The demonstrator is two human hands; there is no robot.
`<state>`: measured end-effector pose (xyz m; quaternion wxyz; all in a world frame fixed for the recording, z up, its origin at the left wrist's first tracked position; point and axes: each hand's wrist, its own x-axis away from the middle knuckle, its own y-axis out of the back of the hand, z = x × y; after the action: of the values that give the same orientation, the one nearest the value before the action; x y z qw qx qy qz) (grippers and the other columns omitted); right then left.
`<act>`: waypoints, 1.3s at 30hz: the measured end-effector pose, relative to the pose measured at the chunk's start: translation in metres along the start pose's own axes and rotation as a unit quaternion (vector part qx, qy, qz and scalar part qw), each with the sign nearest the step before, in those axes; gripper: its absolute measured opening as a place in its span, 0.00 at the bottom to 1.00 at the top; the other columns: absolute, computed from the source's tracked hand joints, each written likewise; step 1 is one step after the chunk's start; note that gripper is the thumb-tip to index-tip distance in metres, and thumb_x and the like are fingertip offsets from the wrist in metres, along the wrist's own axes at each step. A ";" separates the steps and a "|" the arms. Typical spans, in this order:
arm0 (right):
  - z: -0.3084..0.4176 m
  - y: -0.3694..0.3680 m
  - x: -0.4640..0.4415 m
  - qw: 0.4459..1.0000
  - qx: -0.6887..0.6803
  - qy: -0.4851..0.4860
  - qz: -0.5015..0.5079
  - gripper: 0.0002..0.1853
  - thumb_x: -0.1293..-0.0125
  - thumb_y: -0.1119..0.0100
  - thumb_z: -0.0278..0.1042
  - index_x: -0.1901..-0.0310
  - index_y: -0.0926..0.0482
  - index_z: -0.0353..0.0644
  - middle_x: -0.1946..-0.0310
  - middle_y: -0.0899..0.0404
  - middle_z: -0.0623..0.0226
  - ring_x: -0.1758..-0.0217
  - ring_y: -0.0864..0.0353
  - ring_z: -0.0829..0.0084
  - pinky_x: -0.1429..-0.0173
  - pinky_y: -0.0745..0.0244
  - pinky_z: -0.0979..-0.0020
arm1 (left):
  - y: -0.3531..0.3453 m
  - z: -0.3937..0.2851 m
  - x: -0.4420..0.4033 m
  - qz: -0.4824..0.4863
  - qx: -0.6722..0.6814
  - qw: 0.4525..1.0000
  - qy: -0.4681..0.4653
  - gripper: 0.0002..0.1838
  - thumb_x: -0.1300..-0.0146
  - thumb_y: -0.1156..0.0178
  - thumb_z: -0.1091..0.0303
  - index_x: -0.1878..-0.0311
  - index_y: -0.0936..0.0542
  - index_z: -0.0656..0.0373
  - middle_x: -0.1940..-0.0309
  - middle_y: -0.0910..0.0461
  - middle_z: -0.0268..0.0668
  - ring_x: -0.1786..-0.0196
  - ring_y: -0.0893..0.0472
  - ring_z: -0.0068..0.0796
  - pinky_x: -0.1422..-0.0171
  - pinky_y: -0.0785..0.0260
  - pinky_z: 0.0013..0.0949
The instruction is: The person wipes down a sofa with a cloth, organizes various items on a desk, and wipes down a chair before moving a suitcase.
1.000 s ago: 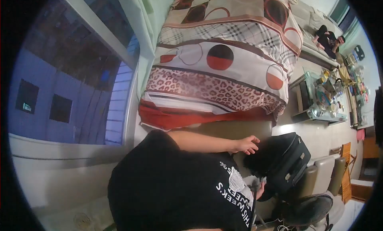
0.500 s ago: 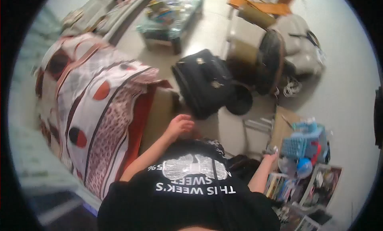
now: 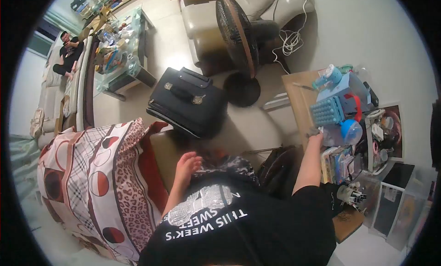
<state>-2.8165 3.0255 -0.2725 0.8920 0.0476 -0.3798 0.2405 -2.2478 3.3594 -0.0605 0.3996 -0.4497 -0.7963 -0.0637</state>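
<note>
My left hand point(image 3: 188, 165) hangs in front of my body with its fingers loosely stretched, holding nothing. It is nearest to the patterned bedspread and a black briefcase point(image 3: 186, 100) that stands on the floor. At the edge of the desk point(image 3: 298, 89), my right hand point(image 3: 315, 136) is closed around something small and greyish, too unclear to name. Close by it are a light blue basket point(image 3: 327, 111), a blue-and-clear round object point(image 3: 351, 131) and a row of books point(image 3: 337, 164).
A black standing fan point(image 3: 239, 36) is beside the sofa point(image 3: 197, 31). White cable point(image 3: 290, 43) lies coiled near the wall. The bed point(image 3: 92, 188) is on my left. A cluttered glass table point(image 3: 121, 54) and a person seated on a couch point(image 3: 70, 52) are farther off.
My view has turned right, so the desk shows more fully and the seated person has come into view. My right hand stays at the desk edge; my left hand remains empty.
</note>
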 end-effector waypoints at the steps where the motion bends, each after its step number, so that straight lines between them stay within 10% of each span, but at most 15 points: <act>1: 0.000 0.009 -0.001 0.999 -0.018 0.016 0.033 0.23 0.33 0.58 0.55 0.46 0.25 0.49 0.44 0.24 0.63 0.40 0.28 0.57 0.38 0.34 0.49 | 0.006 0.002 -0.001 0.000 0.018 1.000 0.001 0.12 0.35 0.47 0.73 0.48 0.28 0.58 0.60 0.19 0.41 0.63 0.20 0.27 0.59 0.27 0.28; 8: -0.046 -0.080 0.186 0.992 -0.119 -0.033 0.037 0.26 0.35 0.53 0.53 0.44 0.27 0.42 0.43 0.25 0.62 0.40 0.28 0.57 0.37 0.37 0.46 | 0.031 -0.023 -0.009 -0.036 0.075 0.997 -0.006 0.12 0.35 0.46 0.73 0.49 0.28 0.58 0.61 0.19 0.40 0.63 0.20 0.26 0.58 0.26 0.28; 11: -0.135 -0.128 0.261 0.950 0.140 -0.078 0.267 0.15 0.44 0.41 0.43 0.57 0.24 0.46 0.60 0.23 0.65 0.57 0.24 0.60 0.54 0.30 0.53 | 0.036 -0.041 -0.012 -0.040 0.057 0.997 -0.018 0.11 0.35 0.46 0.73 0.49 0.28 0.59 0.60 0.19 0.40 0.62 0.20 0.26 0.58 0.26 0.28; 12: -0.162 -0.145 0.285 0.905 0.218 -0.108 0.349 0.13 0.47 0.39 0.38 0.61 0.21 0.43 0.63 0.21 0.66 0.61 0.22 0.62 0.55 0.28 0.57 | 0.042 -0.042 -0.014 -0.046 0.060 0.997 -0.021 0.11 0.35 0.46 0.73 0.49 0.28 0.59 0.60 0.19 0.40 0.62 0.20 0.26 0.58 0.26 0.28; 13: -0.211 -0.164 0.301 0.875 0.260 0.094 0.396 0.11 0.51 0.35 0.34 0.66 0.18 0.40 0.64 0.19 0.65 0.60 0.21 0.64 0.55 0.26 0.61 | 0.051 -0.041 -0.018 -0.034 0.048 0.998 -0.024 0.13 0.36 0.46 0.72 0.48 0.28 0.59 0.59 0.19 0.41 0.62 0.20 0.26 0.58 0.27 0.27; 16: -0.265 -0.211 0.412 0.674 0.472 0.285 0.492 0.10 0.51 0.36 0.31 0.64 0.18 0.40 0.66 0.17 0.58 0.59 0.19 0.65 0.55 0.25 0.63 | 0.069 -0.050 -0.018 -0.038 0.040 0.998 -0.032 0.14 0.36 0.45 0.70 0.48 0.28 0.60 0.59 0.20 0.41 0.61 0.21 0.26 0.59 0.28 0.26; 24: -0.369 -0.284 0.475 0.298 0.735 0.413 0.449 0.35 0.46 0.32 0.48 0.40 0.36 0.46 0.47 0.25 0.53 0.47 0.22 0.55 0.46 0.25 0.57 | 0.113 -0.063 0.007 -0.103 0.034 0.993 -0.037 0.13 0.35 0.45 0.70 0.48 0.28 0.61 0.59 0.20 0.41 0.62 0.21 0.25 0.63 0.29 0.24; 39: -0.279 -0.258 0.435 0.261 0.808 0.314 0.425 0.29 0.61 0.32 0.53 0.57 0.16 0.42 0.53 0.18 0.55 0.49 0.19 0.55 0.47 0.25 0.57 | 0.155 -0.065 -0.006 -0.083 0.079 0.991 -0.074 0.10 0.34 0.47 0.71 0.50 0.28 0.57 0.60 0.19 0.38 0.63 0.20 0.23 0.59 0.27 0.27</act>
<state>-2.2547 3.0446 -0.1396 0.2116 0.4957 0.3550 0.7638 -2.0897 3.4163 -0.0608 0.3678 -0.3527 -0.8604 0.0002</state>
